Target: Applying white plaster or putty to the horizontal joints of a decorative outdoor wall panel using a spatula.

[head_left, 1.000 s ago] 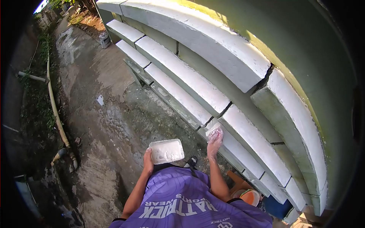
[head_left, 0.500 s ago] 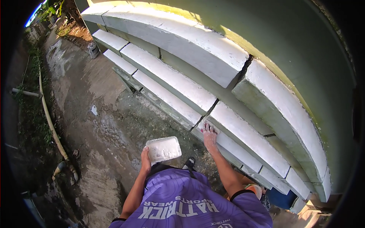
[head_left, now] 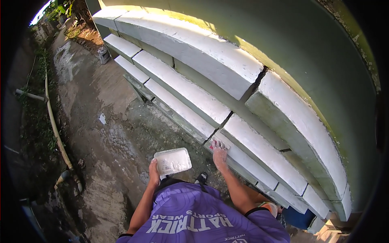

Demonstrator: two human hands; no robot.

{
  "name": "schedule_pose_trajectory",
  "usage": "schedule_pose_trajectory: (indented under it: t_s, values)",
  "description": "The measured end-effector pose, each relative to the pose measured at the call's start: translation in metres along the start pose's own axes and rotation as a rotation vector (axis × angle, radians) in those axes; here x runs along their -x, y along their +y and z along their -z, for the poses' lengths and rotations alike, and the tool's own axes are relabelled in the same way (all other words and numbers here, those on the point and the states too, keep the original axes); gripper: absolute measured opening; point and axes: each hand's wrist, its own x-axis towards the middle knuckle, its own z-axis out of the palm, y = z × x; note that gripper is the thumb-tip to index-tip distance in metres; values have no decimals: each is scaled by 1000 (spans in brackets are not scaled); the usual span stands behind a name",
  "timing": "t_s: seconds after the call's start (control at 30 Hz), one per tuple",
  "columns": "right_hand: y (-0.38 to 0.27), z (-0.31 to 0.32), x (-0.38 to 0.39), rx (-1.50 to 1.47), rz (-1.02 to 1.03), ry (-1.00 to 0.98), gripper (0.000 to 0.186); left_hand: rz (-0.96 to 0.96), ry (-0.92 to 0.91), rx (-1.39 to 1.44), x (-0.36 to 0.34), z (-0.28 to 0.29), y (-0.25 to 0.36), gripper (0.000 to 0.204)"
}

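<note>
My left hand (head_left: 154,172) grips the left side of a shallow rectangular white tray (head_left: 172,150), held level in front of my body. White paste or paint (head_left: 175,163) covers the tray's bottom. My right hand (head_left: 219,155), smeared with white, is closed over something pink (head_left: 211,147), perhaps a sponge; the fingers hide most of it. It presses on the top of the lowest white-coated ledge (head_left: 242,163), just right of a dark gap between two slabs.
Above it rise more white-topped ledges (head_left: 182,87) along a green wall (head_left: 296,44). Left lies a stained concrete path (head_left: 87,117) with a pipe (head_left: 52,115) beside plants. A grey container (head_left: 103,55) stands near the far ledge end; something blue (head_left: 299,218) is at lower right.
My right hand has moved slightly toward me, to the near edge of the ledge. The tray stays in my left hand, nearly in place. The whole view has shifted a little.
</note>
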Motion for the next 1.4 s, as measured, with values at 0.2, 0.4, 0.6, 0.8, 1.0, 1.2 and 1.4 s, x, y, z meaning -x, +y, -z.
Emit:
schedule_pose_trajectory:
  t_s: [0.2, 0.4, 0.6, 0.8, 1.0, 1.2, 1.4]
  values:
    - [13, 36, 20, -267, -7, -319, 40, 6, 33, -14, 13, -14, 13, 55]
    - [43, 5, -9, -186, -244, -247, 41, 4, -50, 2, 16, -25, 18, 51]
    - [54, 3, 47, -83, 10, -129, 30, -18, 10, -20, 14, -25, 4, 50]
    - [89, -8, 24, -32, -210, 7, 28, 21, -109, 3, 10, -24, -4, 51]
    - [38, -4, 58, 32, -22, -124, 29, 44, -95, 59, 18, -36, 1, 49]
    - [41, 25, 30, -98, -45, -69, 32, 41, -69, -29, 9, -31, -26, 57]
    - [29, -12, 8, 76, -60, 51, 31, 22, -135, -10, 20, -64, 3, 50]
